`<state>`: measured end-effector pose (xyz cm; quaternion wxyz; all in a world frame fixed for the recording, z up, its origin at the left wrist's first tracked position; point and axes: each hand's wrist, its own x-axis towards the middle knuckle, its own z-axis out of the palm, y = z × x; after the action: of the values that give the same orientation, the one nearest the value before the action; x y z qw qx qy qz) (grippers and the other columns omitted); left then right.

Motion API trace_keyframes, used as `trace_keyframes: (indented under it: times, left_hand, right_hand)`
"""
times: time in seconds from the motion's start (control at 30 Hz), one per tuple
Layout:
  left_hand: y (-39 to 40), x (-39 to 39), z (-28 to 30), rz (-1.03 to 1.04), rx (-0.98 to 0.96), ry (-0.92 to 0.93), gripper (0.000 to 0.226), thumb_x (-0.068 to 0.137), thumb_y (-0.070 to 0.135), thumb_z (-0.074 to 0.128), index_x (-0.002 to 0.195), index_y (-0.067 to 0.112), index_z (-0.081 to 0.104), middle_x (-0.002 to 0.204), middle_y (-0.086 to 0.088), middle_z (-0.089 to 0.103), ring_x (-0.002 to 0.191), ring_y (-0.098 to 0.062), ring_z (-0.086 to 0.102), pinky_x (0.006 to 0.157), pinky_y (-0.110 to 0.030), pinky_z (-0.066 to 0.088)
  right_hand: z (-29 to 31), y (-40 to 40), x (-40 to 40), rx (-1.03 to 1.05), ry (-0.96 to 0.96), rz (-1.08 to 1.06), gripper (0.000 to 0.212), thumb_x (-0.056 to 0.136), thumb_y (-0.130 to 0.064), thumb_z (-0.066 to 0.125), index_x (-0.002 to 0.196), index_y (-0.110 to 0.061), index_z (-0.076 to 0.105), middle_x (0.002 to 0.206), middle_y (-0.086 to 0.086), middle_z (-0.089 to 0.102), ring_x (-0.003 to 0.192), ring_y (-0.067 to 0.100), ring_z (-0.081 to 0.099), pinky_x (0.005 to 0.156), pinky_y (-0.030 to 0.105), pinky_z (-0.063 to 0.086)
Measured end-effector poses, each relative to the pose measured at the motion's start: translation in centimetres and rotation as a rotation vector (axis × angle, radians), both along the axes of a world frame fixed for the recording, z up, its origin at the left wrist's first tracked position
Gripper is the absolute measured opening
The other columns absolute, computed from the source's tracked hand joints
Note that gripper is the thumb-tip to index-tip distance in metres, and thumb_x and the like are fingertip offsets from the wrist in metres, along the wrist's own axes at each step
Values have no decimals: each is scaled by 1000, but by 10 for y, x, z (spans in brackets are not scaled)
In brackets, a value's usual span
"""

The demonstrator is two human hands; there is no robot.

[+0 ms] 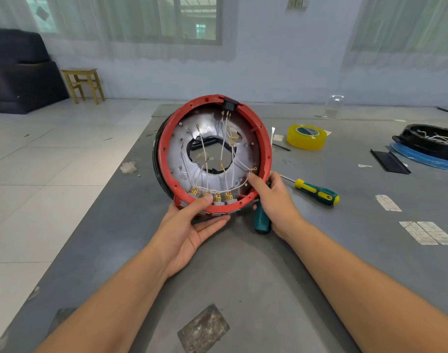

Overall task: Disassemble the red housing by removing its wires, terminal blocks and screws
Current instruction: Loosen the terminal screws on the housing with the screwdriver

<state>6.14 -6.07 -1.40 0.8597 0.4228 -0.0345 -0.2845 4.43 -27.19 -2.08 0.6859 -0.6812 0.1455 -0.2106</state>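
Observation:
The round red housing (pixel 265 138) is tilted up on edge above the grey table, its open side facing me. Inside, thin white wires (pixel 226 149) with gold lugs cross a silver plate, and several gold terminal blocks (pixel 218 197) sit along the bottom rim. A black socket (pixel 229 103) sits at the top rim. My left hand (pixel 190 225) grips the lower rim, thumb on the terminals. My right hand (pixel 274 200) holds the lower right rim, thumb inside, and also holds a teal-handled screwdriver (pixel 262 220) against its palm.
A green and yellow screwdriver (pixel 317 193) lies right of my right hand. A yellow tape roll (pixel 307 136) stands behind it. A black tray with wires (pixel 431 141) on a blue ring sits at the far right. White labels (pixel 426 231) lie on the table (pixel 243 276).

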Motion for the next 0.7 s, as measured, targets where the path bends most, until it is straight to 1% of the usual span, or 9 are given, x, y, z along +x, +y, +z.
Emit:
trace_keyframes:
  times: [0.1,0.23,0.3,0.37,0.43,0.5,0.6,0.67,0.7]
  left_hand:
    - [-5,0,-3,34,-19,-14,74,86,-3,77,147,14,38,120,-30,73,107,-50,73,85,-52,64]
    - [-10,1,-6,103,-46,-35,69,88,-11,73,140,18,38,116,-29,74,104,-49,74,84,-55,64]
    - [-9,2,-7,126,-69,-32,69,85,-11,74,138,18,40,112,-28,75,103,-49,75,84,-56,64]
    - [-8,4,-8,152,-80,-28,70,82,-9,76,135,19,40,111,-28,76,103,-49,75,82,-54,64]
    - [-7,6,-9,187,-75,-31,67,84,-11,75,132,21,41,119,-29,73,105,-48,74,81,-53,64]
    - [-3,9,-11,225,-66,-45,63,87,-12,73,127,23,41,126,-30,70,106,-48,74,83,-54,64]
    - [3,14,-11,259,-65,-58,60,88,-12,72,123,24,39,130,-28,68,107,-45,74,85,-56,64]
    - [5,17,-11,282,-70,-58,59,89,-11,71,124,24,39,130,-25,68,107,-44,75,84,-54,64]
    - [6,19,-12,290,-74,-59,60,89,-11,71,126,24,38,131,-24,69,107,-44,75,83,-53,64]
  right_hand:
    - [-2,3,0,-38,17,7,61,75,-69,70,106,-18,54,74,-7,71,69,15,73,54,25,52]
    - [-1,4,-3,-85,75,8,70,74,-79,62,108,-19,52,72,-5,72,66,15,71,56,26,54]
    - [1,4,-3,-57,80,44,58,85,-69,60,107,-16,48,73,1,72,62,16,69,54,28,53]
    - [3,-1,-5,90,57,96,38,91,-45,55,106,-12,44,80,9,70,58,18,64,52,29,49]
    - [6,-8,-10,263,47,122,16,95,-23,47,107,-11,47,103,12,69,58,17,60,52,28,47]
    - [5,-15,-16,350,47,124,13,99,-7,44,105,-11,54,124,14,67,62,18,59,54,28,47]
    - [3,-19,-26,405,7,159,12,101,-4,56,111,-11,56,121,15,71,69,21,67,61,30,56]
    - [6,-19,-31,437,-18,249,22,104,-17,59,125,-17,55,106,16,72,75,27,71,70,39,61]
    - [10,-19,-33,415,-15,296,25,105,-27,56,130,-26,56,97,16,71,76,30,71,73,43,62]
